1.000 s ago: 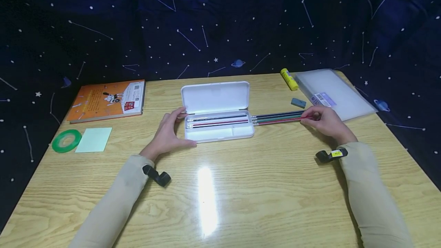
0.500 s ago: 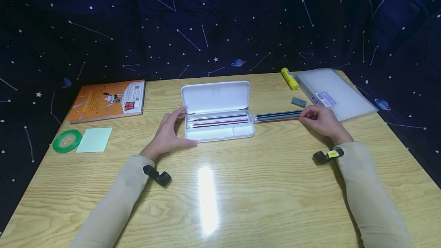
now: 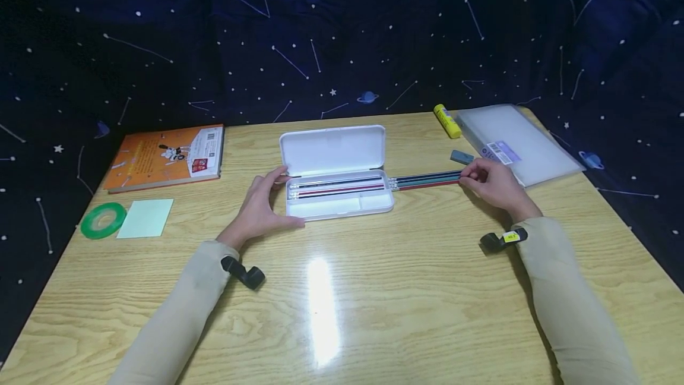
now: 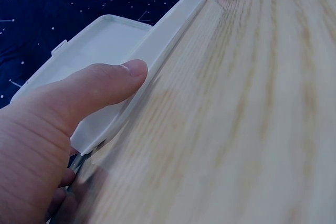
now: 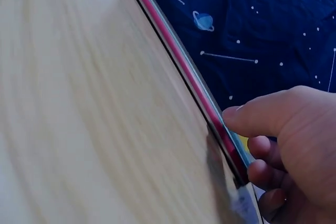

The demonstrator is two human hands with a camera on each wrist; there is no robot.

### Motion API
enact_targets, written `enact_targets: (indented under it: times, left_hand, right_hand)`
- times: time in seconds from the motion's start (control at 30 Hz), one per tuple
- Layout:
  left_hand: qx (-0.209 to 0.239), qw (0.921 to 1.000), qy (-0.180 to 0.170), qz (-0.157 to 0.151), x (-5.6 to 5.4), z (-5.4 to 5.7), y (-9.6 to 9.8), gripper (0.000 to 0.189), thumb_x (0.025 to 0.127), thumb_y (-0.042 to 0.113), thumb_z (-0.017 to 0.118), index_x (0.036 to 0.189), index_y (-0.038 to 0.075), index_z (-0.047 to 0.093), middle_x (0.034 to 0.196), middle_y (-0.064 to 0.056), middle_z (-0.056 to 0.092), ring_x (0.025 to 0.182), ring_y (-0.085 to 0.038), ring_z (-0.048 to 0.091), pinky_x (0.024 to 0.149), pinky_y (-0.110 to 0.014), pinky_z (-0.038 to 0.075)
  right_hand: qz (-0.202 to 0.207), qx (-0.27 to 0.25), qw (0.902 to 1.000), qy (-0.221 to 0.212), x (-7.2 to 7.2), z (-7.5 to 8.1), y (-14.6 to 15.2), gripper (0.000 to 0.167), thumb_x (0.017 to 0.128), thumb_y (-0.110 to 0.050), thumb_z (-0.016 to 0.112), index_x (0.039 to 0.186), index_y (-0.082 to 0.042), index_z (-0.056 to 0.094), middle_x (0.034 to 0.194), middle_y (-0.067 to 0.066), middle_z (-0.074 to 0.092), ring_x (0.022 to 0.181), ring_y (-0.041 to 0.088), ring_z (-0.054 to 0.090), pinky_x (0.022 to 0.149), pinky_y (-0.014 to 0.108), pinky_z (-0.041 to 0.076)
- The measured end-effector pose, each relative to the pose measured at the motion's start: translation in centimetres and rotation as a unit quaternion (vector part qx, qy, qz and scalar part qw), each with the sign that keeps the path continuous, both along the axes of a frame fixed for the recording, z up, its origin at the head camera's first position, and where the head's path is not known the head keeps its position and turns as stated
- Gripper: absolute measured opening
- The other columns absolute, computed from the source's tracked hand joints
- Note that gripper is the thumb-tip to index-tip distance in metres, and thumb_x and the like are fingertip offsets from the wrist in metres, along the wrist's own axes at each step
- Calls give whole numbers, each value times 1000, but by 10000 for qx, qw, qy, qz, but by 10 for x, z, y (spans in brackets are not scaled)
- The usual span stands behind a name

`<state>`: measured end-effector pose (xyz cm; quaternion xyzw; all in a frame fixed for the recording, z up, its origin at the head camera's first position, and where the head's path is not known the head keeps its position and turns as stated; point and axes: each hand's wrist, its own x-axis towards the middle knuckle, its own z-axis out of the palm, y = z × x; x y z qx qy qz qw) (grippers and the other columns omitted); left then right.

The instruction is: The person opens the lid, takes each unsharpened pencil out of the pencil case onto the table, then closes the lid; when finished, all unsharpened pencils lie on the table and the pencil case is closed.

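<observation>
A white pencil case (image 3: 350, 205) lies with its lid raised at the back. Several pencils (image 3: 342, 188) rest in its rear compartment; the front ones hold nothing. My left hand (image 3: 259, 207) holds the case's left end, thumb along the front wall (image 4: 152, 51) and fingers at the rear corner. More pencils (image 3: 427, 180), dark, green and red, lie side by side on the table, their metal-ferrule ends right at the case's right side. My right hand (image 3: 494, 186) pinches them near their far right ends; in the right wrist view the thumb (image 5: 236, 119) lies against the row (image 5: 181, 59).
Behind the right hand are a blue-grey eraser (image 3: 462, 157), a yellow glue stick (image 3: 447, 121) and a clear plastic folder (image 3: 540, 153). On the left lie an orange book (image 3: 144, 159), a green tape roll (image 3: 88, 224) and a pale green note pad (image 3: 145, 218).
The right hand has shifted slightly left along the pencils, from the red one toward the ends of the row. My left hand and the case stay in place.
</observation>
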<state>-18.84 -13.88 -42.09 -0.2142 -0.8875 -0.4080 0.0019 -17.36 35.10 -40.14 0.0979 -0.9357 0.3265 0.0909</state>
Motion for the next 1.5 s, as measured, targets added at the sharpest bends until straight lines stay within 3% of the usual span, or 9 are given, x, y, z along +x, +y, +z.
enact_targets:
  times: [0.37, 0.6, 0.8, 1.13, 1.5]
  left_hand:
    - [53, 10000, 44, 37, -1, -3, -4, 117, 52, 37, 94, 149, 15, 33, 134, -1, 57, 111, -22, 42, 96, -38, 32]
    - [115, 9999, 73, 27, -1, -5, -7, 117, 52, 37, 95, 149, 15, 33, 134, -1, 57, 111, -22, 42, 97, -39, 32]
    - [67, 9999, 88, 54, 0, -2, -7, 117, 52, 37, 94, 149, 14, 32, 134, -1, 57, 108, -22, 43, 95, -37, 33]
    - [42, 10000, -7, 76, -1, -1, -3, 117, 52, 38, 94, 149, 15, 32, 135, 2, 57, 107, -21, 41, 94, -35, 33]
    - [-2, 10000, -48, 49, -3, -2, -2, 117, 52, 40, 94, 149, 16, 32, 135, 2, 56, 106, -20, 41, 93, -36, 33]
  right_hand:
    - [355, -66, 9992, -184, -16, 10, -31, 9, 88, -10, 68, 91, -2, 65, 79, 5, 56, 67, 6, 46, 59, 19, 36]
    - [803, -153, 9966, -45, -26, 17, -63, 7, 89, -10, 67, 91, -3, 66, 78, 6, 60, 69, 9, 49, 62, 19, 39]
    - [1310, -192, 9903, -412, -28, 24, -96, 9, 92, -15, 65, 94, -7, 68, 82, 5, 61, 74, 15, 50, 66, 23, 40]
    - [1779, -136, 9816, -687, -35, 25, -129, 15, 93, -13, 64, 104, -6, 72, 83, 6, 59, 77, 20, 48, 67, 27, 38]
    - [1553, 185, 9864, -503, -40, 13, -145, 15, 91, -12, 65, 103, -7, 73, 81, 6, 60, 75, 18, 48, 67, 28, 39]
